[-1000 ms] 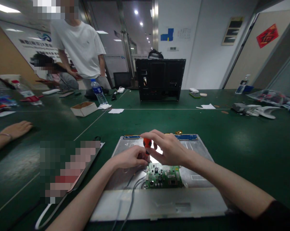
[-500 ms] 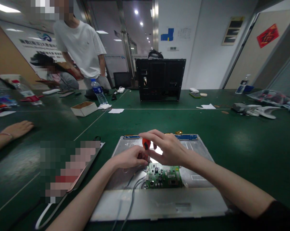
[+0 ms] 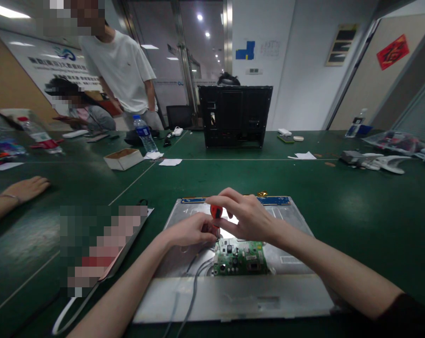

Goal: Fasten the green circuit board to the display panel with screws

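My right hand (image 3: 245,215) holds a screwdriver (image 3: 216,211) by its red-and-black handle, thumb and fingers closed around it. The tool stands nearly upright, its tip at the upper left corner of a green circuit board (image 3: 242,258). Beside the tip, my left hand (image 3: 194,230) is closed in a pinch by the shaft; what its fingertips hold is too small to make out. Beneath both hands lies a flat silver metal panel (image 3: 289,291), with the board on it. Grey cables (image 3: 194,286) run from the board's left side towards me.
Left of the panel lies a partly pixelated flat object (image 3: 110,249) with a white cable. Another person's hand (image 3: 25,190) rests on the green table (image 3: 356,225). Farther off are a small open box (image 3: 124,159), a water bottle (image 3: 145,134) and a black monitor back (image 3: 235,117).
The screwdriver's handle has turned slightly and its top has shifted a little to the right, with the fingers of my right hand. My left hand stays in place.
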`<action>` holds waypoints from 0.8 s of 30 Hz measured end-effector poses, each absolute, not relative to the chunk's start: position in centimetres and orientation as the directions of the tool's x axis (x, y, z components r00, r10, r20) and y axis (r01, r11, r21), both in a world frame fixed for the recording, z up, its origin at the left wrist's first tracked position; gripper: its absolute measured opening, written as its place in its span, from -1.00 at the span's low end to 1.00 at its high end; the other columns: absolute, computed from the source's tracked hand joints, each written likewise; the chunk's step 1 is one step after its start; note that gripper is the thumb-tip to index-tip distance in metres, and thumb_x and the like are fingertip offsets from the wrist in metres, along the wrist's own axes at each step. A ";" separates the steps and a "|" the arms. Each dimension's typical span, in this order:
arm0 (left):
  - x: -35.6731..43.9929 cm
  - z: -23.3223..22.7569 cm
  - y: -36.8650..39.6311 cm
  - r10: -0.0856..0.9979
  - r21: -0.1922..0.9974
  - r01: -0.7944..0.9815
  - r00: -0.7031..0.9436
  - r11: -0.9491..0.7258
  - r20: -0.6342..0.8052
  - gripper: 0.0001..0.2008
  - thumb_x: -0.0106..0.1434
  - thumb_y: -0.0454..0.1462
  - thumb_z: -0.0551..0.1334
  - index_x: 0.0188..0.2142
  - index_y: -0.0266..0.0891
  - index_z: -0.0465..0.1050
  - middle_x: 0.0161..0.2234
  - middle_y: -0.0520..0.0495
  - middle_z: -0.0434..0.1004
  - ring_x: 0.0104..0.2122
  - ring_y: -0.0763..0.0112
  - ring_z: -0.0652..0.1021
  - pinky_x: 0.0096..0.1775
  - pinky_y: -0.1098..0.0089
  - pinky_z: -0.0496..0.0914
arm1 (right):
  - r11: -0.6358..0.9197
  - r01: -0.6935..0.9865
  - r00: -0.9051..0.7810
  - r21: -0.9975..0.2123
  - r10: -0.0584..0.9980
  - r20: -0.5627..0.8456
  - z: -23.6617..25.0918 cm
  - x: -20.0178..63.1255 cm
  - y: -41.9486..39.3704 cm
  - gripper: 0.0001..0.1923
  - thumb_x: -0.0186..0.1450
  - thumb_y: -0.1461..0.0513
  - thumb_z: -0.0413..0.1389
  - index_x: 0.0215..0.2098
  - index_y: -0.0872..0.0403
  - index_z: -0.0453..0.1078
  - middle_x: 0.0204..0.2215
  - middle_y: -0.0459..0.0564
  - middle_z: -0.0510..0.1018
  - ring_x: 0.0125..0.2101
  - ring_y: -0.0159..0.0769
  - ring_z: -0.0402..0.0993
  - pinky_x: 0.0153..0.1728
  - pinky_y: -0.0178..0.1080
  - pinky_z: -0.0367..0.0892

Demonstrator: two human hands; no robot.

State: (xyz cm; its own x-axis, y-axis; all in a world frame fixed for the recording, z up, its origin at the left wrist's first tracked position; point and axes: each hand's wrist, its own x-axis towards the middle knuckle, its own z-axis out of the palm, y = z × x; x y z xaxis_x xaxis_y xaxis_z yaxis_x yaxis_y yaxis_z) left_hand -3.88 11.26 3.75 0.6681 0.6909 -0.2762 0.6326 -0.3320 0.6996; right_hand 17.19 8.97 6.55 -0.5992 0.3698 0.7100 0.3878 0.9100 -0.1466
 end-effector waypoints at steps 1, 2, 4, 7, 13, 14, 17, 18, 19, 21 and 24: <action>-3.9 3.8 11.3 0.689 0.699 0.632 0.670 -0.334 -0.276 -0.80 0.12 -0.17 0.23 -0.36 -0.28 0.44 -0.45 0.00 0.43 -0.41 0.35 0.42 -0.38 0.40 0.24 | 0.910 0.390 -0.594 -0.141 0.366 0.716 6.5 17.2 9.0 -0.67 0.40 0.21 0.06 0.12 0.03 0.22 -0.17 -0.02 0.47 -0.47 -0.48 0.36 -0.55 -0.37 0.25; -3.9 3.8 11.2 0.690 0.697 0.633 0.670 -0.337 -0.275 -0.80 0.12 -0.17 0.23 -0.36 -0.28 0.45 -0.45 -0.01 0.43 -0.41 0.34 0.43 -0.37 0.40 0.24 | 0.911 0.388 -0.590 -0.140 0.363 0.721 6.6 17.2 9.0 -0.67 0.40 0.21 0.06 0.11 0.03 0.23 -0.17 -0.02 0.48 -0.48 -0.49 0.35 -0.55 -0.37 0.25; -3.8 3.9 11.2 0.699 0.690 0.642 0.661 -0.336 -0.275 -0.79 0.13 -0.16 0.23 -0.35 -0.28 0.45 -0.45 -0.01 0.44 -0.40 0.33 0.43 -0.36 0.39 0.25 | 0.915 0.375 -0.583 -0.150 0.359 0.729 6.6 17.2 8.9 -0.67 0.39 0.23 0.06 0.11 0.05 0.23 -0.15 -0.01 0.50 -0.49 -0.49 0.36 -0.54 -0.37 0.27; -3.7 4.0 11.1 0.707 0.689 0.647 0.651 -0.326 -0.277 -0.79 0.12 -0.17 0.23 -0.34 -0.28 0.44 -0.44 -0.02 0.44 -0.39 0.31 0.44 -0.34 0.38 0.26 | 0.924 0.342 -0.576 -0.170 0.350 0.739 6.8 17.2 8.8 -0.64 0.38 0.27 0.04 0.13 0.11 0.20 -0.07 0.07 0.51 -0.45 -0.48 0.40 -0.52 -0.36 0.32; -3.7 4.0 11.3 0.681 0.718 0.616 0.679 -0.323 -0.275 -0.77 0.10 -0.15 0.24 -0.32 -0.27 0.44 -0.40 -0.03 0.48 -0.36 0.29 0.45 -0.32 0.37 0.27 | 0.928 0.331 -0.576 -0.173 0.344 0.742 6.8 17.2 8.7 -0.62 0.35 0.33 -0.01 0.13 0.11 0.19 -0.08 0.08 0.53 -0.46 -0.48 0.41 -0.54 -0.37 0.31; -3.7 4.0 11.3 0.683 0.721 0.614 0.677 -0.320 -0.274 -0.77 0.10 -0.15 0.23 -0.32 -0.28 0.44 -0.40 -0.03 0.48 -0.36 0.29 0.45 -0.32 0.37 0.27 | 0.926 0.334 -0.574 -0.173 0.346 0.742 6.8 17.2 8.8 -0.64 0.35 0.32 -0.01 0.12 0.11 0.19 -0.09 0.07 0.52 -0.46 -0.47 0.41 -0.55 -0.37 0.30; -3.8 3.9 11.3 0.682 0.720 0.617 0.676 -0.317 -0.279 -0.76 0.10 -0.15 0.22 -0.32 -0.28 0.44 -0.40 -0.04 0.49 -0.37 0.29 0.45 -0.33 0.36 0.26 | 0.921 0.353 -0.567 -0.163 0.350 0.746 6.7 17.1 8.8 -0.65 0.36 0.30 0.01 0.11 0.10 0.20 -0.12 0.04 0.51 -0.47 -0.48 0.39 -0.57 -0.38 0.26; -3.8 3.9 11.2 0.684 0.715 0.622 0.673 -0.318 -0.281 -0.76 0.10 -0.15 0.22 -0.33 -0.29 0.44 -0.41 -0.04 0.48 -0.37 0.29 0.45 -0.34 0.36 0.26 | 0.919 0.361 -0.566 -0.158 0.351 0.746 6.6 17.1 8.8 -0.65 0.36 0.29 0.02 0.11 0.08 0.20 -0.12 0.03 0.50 -0.49 -0.49 0.37 -0.58 -0.38 0.25; -3.8 3.8 11.2 0.689 0.709 0.630 0.667 -0.318 -0.283 -0.76 0.10 -0.14 0.22 -0.33 -0.29 0.44 -0.42 -0.04 0.47 -0.38 0.29 0.44 -0.34 0.36 0.26 | 0.917 0.368 -0.566 -0.153 0.351 0.746 6.6 17.1 8.9 -0.66 0.36 0.28 0.03 0.11 0.07 0.21 -0.13 0.02 0.49 -0.50 -0.50 0.35 -0.58 -0.39 0.23; -3.8 3.8 11.2 0.706 0.696 0.644 0.651 -0.318 -0.279 -0.76 0.10 -0.14 0.22 -0.34 -0.29 0.43 -0.43 -0.02 0.45 -0.39 0.29 0.43 -0.35 0.37 0.26 | 0.914 0.378 -0.564 -0.145 0.351 0.747 6.4 17.1 9.0 -0.67 0.37 0.25 0.05 0.10 0.05 0.23 -0.16 -0.02 0.48 -0.52 -0.52 0.32 -0.58 -0.39 0.22; -3.8 3.7 11.2 0.714 0.692 0.641 0.650 -0.332 -0.259 -0.79 0.09 -0.17 0.21 -0.36 -0.29 0.41 -0.42 -0.02 0.44 -0.37 0.30 0.43 -0.34 0.38 0.26 | 0.914 0.380 -0.564 -0.139 0.348 0.749 6.3 17.1 9.1 -0.70 0.38 0.22 0.07 0.08 0.04 0.25 -0.19 -0.04 0.47 -0.50 -0.51 0.32 -0.56 -0.40 0.23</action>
State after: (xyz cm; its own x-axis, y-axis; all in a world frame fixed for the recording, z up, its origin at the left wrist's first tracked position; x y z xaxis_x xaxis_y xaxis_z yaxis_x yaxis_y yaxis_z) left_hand -3.85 11.17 3.71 0.6501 0.7142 -0.2594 0.6409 -0.3322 0.6920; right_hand 17.12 9.06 6.32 -0.5640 0.3483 0.7487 0.3803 0.9144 -0.1389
